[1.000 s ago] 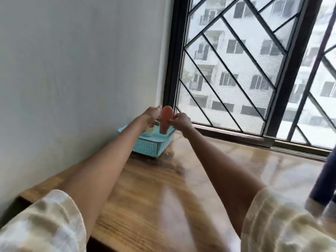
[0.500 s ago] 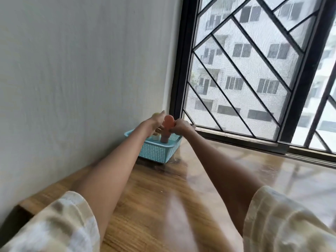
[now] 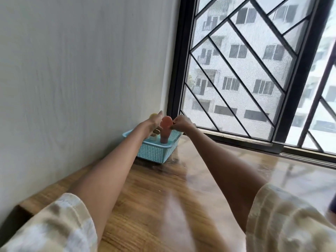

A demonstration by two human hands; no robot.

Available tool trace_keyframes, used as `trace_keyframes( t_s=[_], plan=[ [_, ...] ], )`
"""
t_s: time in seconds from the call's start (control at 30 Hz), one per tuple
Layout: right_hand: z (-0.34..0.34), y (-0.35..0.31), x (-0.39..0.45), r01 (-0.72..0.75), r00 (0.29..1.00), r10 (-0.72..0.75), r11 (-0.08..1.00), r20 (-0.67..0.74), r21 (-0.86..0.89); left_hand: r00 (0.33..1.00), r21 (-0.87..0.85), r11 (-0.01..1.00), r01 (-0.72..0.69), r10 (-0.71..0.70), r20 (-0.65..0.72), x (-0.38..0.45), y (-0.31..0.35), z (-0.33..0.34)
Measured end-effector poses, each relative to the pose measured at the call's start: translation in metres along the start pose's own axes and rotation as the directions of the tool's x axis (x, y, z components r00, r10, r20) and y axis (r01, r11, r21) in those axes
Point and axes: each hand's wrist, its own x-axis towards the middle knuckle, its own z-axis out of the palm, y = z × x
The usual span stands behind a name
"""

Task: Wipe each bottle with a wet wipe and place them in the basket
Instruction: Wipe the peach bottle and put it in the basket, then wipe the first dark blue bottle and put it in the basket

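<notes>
Head view: orange bottle (image 3: pixel 165 130) stood upright in the blue basket (image 3: pixel 154 151), mid-frame by the wall/window corner, long axis vertical, base inside the basket. Right hand (image 3: pixel 181 122) w/ fingers curled at the bottle's top, just right of it, pinching it as far as I could tell. Left hand (image 3: pixel 154 122) just left of the bottle, touching or nearly; grip can't tell, fingers hidden. Both hands about equally near. Release looked like the next step.
</notes>
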Motion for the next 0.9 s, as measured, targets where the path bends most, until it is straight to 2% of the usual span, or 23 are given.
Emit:
trace_keyframes(
  t_s=[0.07, 0.13, 0.2, 0.23, 0.3, 0.4, 0.47, 0.53, 0.77, 0.83, 0.9],
  plan=[
    [-0.015, 0.0, -0.011, 0.028, 0.998, -0.027, 0.999, -0.064, 0.028, 0.998, 0.032, 0.998, -0.054, 0.055, -0.043, -0.006, 0.008, 0.0],
    [-0.036, -0.005, -0.03, 0.099, 0.988, -0.096, 0.995, -0.119, 0.02, 0.971, 0.08, 0.981, -0.179, 0.189, -0.144, -0.012, 0.02, -0.002],
    [-0.063, 0.0, -0.059, 0.179, 0.981, -0.187, 0.975, -0.054, -0.132, 0.935, 0.058, 0.95, -0.307, 0.312, -0.167, -0.02, 0.037, 0.007],
    [-0.077, 0.003, -0.073, 0.202, 0.979, -0.203, 0.957, 0.017, -0.208, 0.925, 0.04, 0.934, -0.355, 0.358, -0.127, -0.026, 0.045, 0.014],
    [-0.103, 0.016, -0.104, 0.177, 0.972, -0.129, 0.95, 0.195, -0.258, 0.912, 0.039, 0.911, -0.41, 0.409, 0.039, -0.042, 0.062, 0.036],
    [-0.131, 0.041, -0.154, 0.12, 0.903, 0.017, 0.95, 0.43, -0.289, 0.87, 0.093, 0.891, -0.445, 0.405, 0.282, -0.066, 0.074, 0.077],
    [-0.144, 0.068, -0.185, 0.098, 0.838, 0.072, 0.956, 0.541, -0.278, 0.846, 0.099, 0.882, -0.461, 0.402, 0.351, -0.077, 0.074, 0.106],
    [-0.154, 0.098, -0.214, 0.089, 0.801, 0.079, 0.964, 0.594, -0.249, 0.829, 0.087, 0.881, -0.466, 0.4, 0.392, -0.088, 0.07, 0.135],
    [-0.159, 0.168, -0.274, -0.032, 0.796, -0.012, 0.998, 0.605, 0.062, 0.797, 0.094, 0.892, -0.443, 0.343, 0.496, -0.124, 0.056, 0.209],
    [-0.161, 0.175, -0.283, -0.001, 0.828, -0.044, 0.997, 0.559, 0.08, 0.799, 0.072, 0.897, -0.436, 0.349, 0.489, -0.128, 0.053, 0.22],
    [-0.162, 0.181, -0.289, 0.092, 0.881, -0.099, 0.995, 0.463, 0.039, 0.804, 0.032, 0.904, -0.427, 0.364, 0.471, -0.13, 0.052, 0.228]
  ],
)
